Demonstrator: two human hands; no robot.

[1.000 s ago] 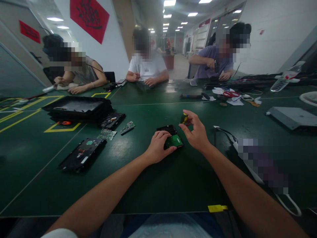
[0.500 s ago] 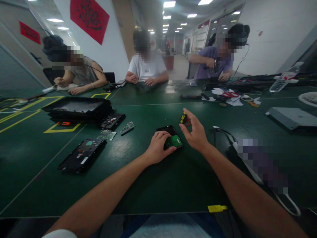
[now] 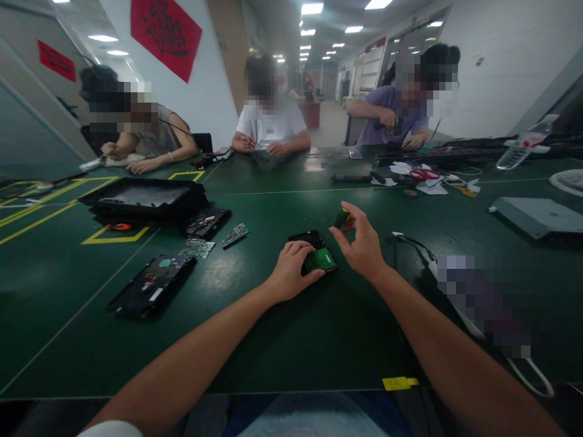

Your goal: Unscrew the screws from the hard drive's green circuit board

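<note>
**Reporter:** What colour is the worktop (image 3: 291, 328)?
**Photographer:** Dark green, ruled with thin pale lines, with yellow tape boxes (image 3: 113, 238) at the left.
**Reporter:** And the hard drive (image 3: 310, 238)?
**Photographer:** Black case, bright green circuit board (image 3: 322, 260). The screwdriver (image 3: 340, 218) handle shows yellow-green and dark.
**Reporter:** The wall (image 3: 214, 79)?
**Photographer:** White, hung with a red diamond poster (image 3: 166, 33) bearing a black character. Red-handled scissors (image 3: 423, 173) lie beyond.

A green table (image 3: 282, 340), white walls (image 3: 496, 67) with red hangings (image 3: 164, 35), ceiling lights (image 3: 312, 8).
</note>
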